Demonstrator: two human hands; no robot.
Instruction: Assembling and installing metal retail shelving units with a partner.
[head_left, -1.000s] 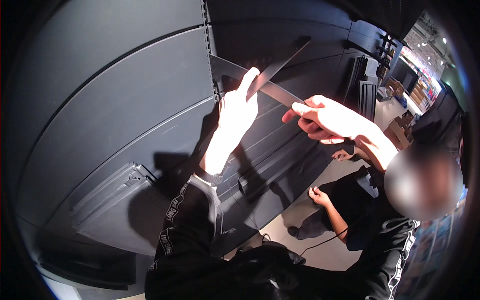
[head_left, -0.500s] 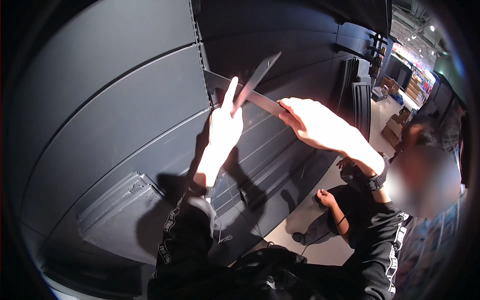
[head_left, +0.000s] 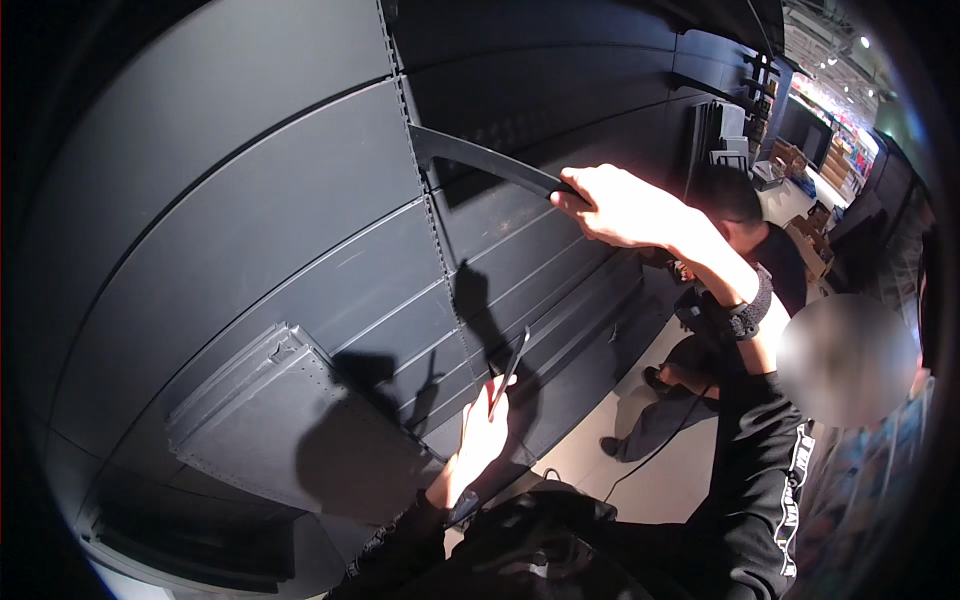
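Note:
A dark shelf bracket (head_left: pixel 490 162) juts out from the slotted upright (head_left: pixel 432 215) in the wall of grey metal panels. Around its outer end, my right hand (head_left: pixel 625 207) is closed, thumb underneath. Lower down, my left hand (head_left: pixel 484 425) is closed on a second, loose shelf bracket (head_left: pixel 516 355). That one is seen nearly edge-on and points upward, apart from the wall. Its lower part is hidden in my fingers.
Grey metal shelf panels (head_left: pixel 270 420) are stacked at the lower left. At right, a person in dark clothes (head_left: pixel 745 225) crouches close by. A cable (head_left: pixel 645 475) lies on the pale floor. Cardboard boxes (head_left: pixel 808 245) stand farther back, and more panels (head_left: pixel 715 130) lean on the wall.
My left hand has dropped with the loose bracket, away from the mounted one. My right hand stays on the mounted bracket's end, slightly higher in view. A person's head now shows beyond my right forearm.

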